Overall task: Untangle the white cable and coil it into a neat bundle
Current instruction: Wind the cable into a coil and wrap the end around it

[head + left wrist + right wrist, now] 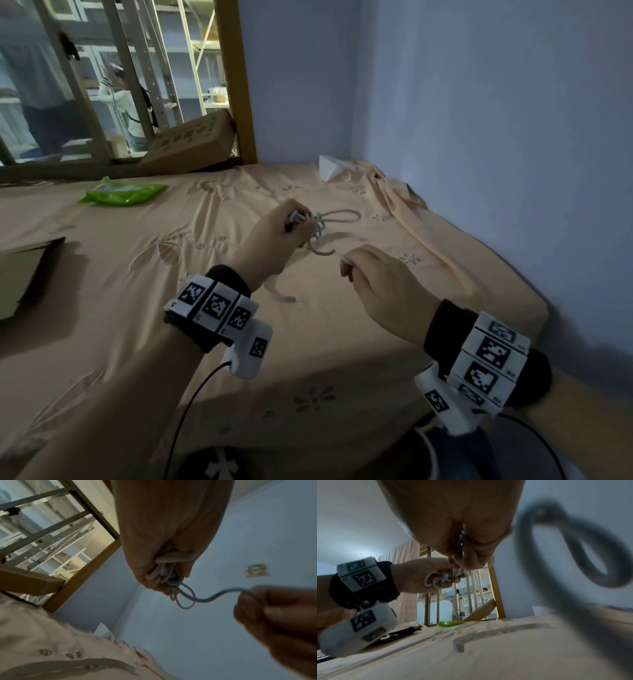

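The white cable (317, 224) is a tangled knot held above the peach bed sheet (154, 308). My left hand (298, 226) grips the knot, its fingers curled round several strands. One loop (342, 215) sticks out to the right of the knot. A strand curves down from the knot to my right hand (344, 262), which pinches it near its end. In the left wrist view the bunched cable (166, 572) fills the left hand (154, 582), and the right hand (248, 601) is blurred. In the right wrist view the cable (488, 547) crosses the right hand's fingers (471, 561).
A green packet (123, 193) lies on the bed at the back left, and a cardboard box (191, 144) leans on the wooden post behind it. A white folded object (330, 166) sits in the far corner. Flat cardboard (20, 270) lies at the left. A wall runs along the right.
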### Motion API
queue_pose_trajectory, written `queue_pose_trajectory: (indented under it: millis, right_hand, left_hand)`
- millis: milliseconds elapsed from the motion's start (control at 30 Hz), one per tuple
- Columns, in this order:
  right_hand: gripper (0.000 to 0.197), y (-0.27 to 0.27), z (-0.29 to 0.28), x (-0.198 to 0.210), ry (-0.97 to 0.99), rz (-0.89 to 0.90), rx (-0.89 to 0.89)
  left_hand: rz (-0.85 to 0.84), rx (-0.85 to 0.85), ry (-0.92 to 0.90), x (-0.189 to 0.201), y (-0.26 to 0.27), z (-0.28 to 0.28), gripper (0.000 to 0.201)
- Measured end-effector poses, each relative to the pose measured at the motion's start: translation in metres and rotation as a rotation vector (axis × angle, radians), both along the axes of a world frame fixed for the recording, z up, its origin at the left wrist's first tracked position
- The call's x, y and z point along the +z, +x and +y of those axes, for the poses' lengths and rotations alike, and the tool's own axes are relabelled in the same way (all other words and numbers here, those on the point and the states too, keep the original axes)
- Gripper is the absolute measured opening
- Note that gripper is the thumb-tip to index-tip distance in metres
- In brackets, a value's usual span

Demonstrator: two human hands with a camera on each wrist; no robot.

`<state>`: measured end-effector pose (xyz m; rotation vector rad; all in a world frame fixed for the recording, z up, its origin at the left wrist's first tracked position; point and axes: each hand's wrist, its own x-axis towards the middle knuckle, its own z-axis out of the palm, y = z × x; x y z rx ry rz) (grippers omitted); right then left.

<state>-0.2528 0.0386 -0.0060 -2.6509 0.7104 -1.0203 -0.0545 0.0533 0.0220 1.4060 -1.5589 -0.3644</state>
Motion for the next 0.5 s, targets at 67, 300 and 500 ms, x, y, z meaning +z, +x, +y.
queue_pose_trajectory:
  millis: [67,300,500]
  right_hand:
    - [0.015,-0.001,0.000,0.010,-0.064,0.004,0.035]
    - [0.020,-0.009,-0.017,0.030,-0.201,0.044,-0.016]
    - [0.019,-0.008,-0.026,0.038,-0.143,-0.058,-0.018]
  left_hand:
    - [-0.161,-0.028,0.067,-0.005,-0.004,0.003,0.009]
    - [-0.360,-0.340,0.298,-0.005,-0.020,0.027,0.017]
    - [-0.204,-0.482,0.320,0.000,-0.023,0.040,0.014]
